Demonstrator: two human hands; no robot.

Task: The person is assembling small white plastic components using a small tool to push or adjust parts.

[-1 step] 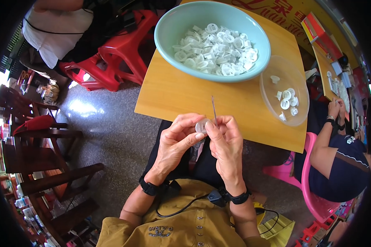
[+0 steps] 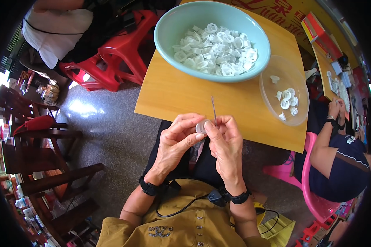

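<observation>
The left hand [image 2: 178, 142] and right hand [image 2: 226, 144] meet just in front of the near edge of the table [image 2: 181, 96], over the person's lap. Between them sits a small white disc [image 2: 201, 126], round and pale, like the pieces heaped in the bowl [image 2: 169, 31]. The left thumb and fingers are closed on the disc, the thumb pressing its lower edge and the fingers curled over its top. The right fingers are pinched together on a thin needle [image 2: 213, 109], a straight dark sliver that stands nearly upright and rises above both hands, its tip showing against the yellow tabletop. Its lower end disappears among the fingertips beside the disc; whether it passes through the disc is hard to tell at this size.

The bowl is light blue-green, wide and shallow, and stands at the far side of the table, holding a heap of white discs [image 2: 214, 49] with raised rims and small centre shapes. Just right of it, touching or almost touching, lies a clear lid [image 2: 272, 103], with a few discs [image 2: 287, 101] scattered on it.

Both wrists carry black bands with a cable running to the chest. Red stools [image 2: 111, 61] stand left of the table. Another person [image 2: 342, 156] sits at the right on a pink chair [image 2: 313, 197].
</observation>
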